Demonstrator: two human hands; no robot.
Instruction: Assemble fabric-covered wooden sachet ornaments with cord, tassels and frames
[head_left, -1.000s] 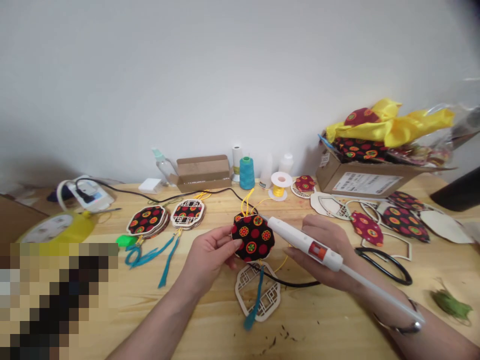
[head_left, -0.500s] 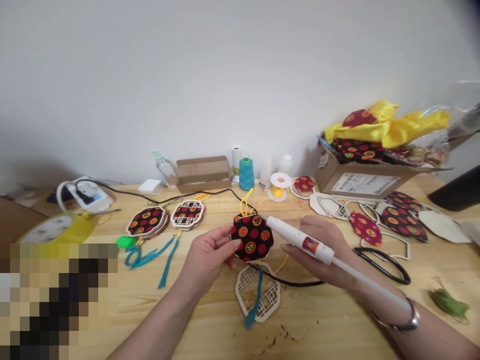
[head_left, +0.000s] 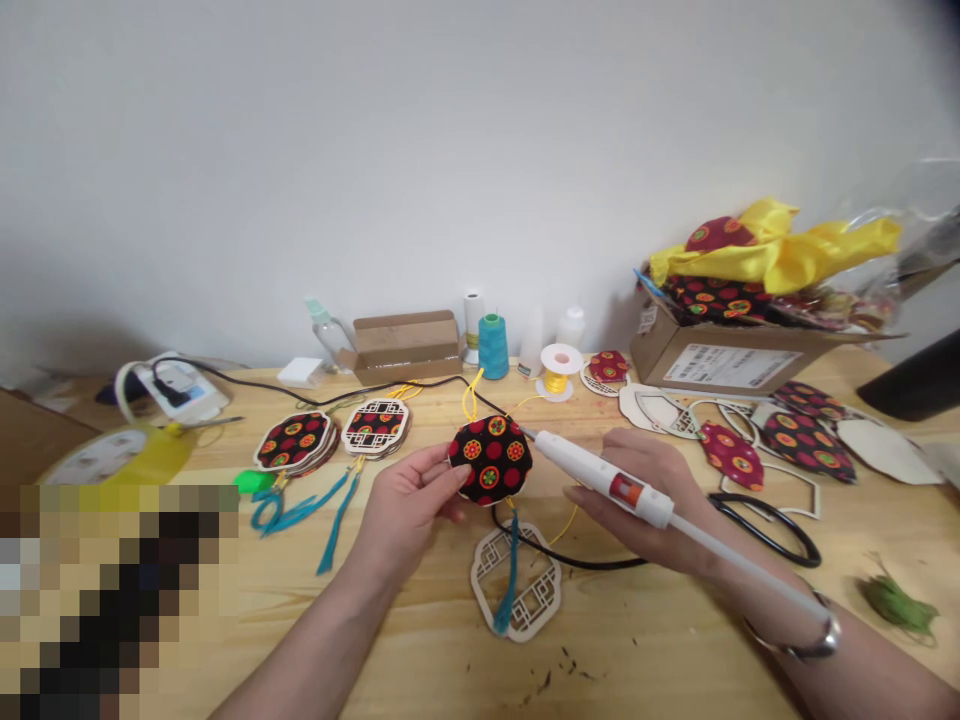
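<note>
My left hand (head_left: 416, 500) pinches the left edge of a fabric-covered pendant (head_left: 491, 460), black with red and orange flower rounds. A yellow cord loop (head_left: 472, 395) rises from its top, and a teal tassel (head_left: 507, 590) hangs below. My right hand (head_left: 645, 500) is closed around a white hot glue gun (head_left: 600, 475) with a glue stick in its back end. The gun's tip is at the pendant's upper right edge; whether it touches, I cannot tell. Beneath, a pale openwork frame (head_left: 555, 590) lies on the table, partly under the tassel.
Stacked finished pendants (head_left: 292, 442) lie at the left, near a power strip (head_left: 184, 390). Behind stand a teal thread cone (head_left: 493, 348) and a yellow cord spool (head_left: 556, 380). A carton (head_left: 735, 360) of fabric fills the back right. A black cable (head_left: 592, 565) crosses the table.
My left hand has shifted the pendant slightly left and up, its tassel swinging along. The glue gun has stayed almost in place, its tip now beside the pendant's upper right edge.
</note>
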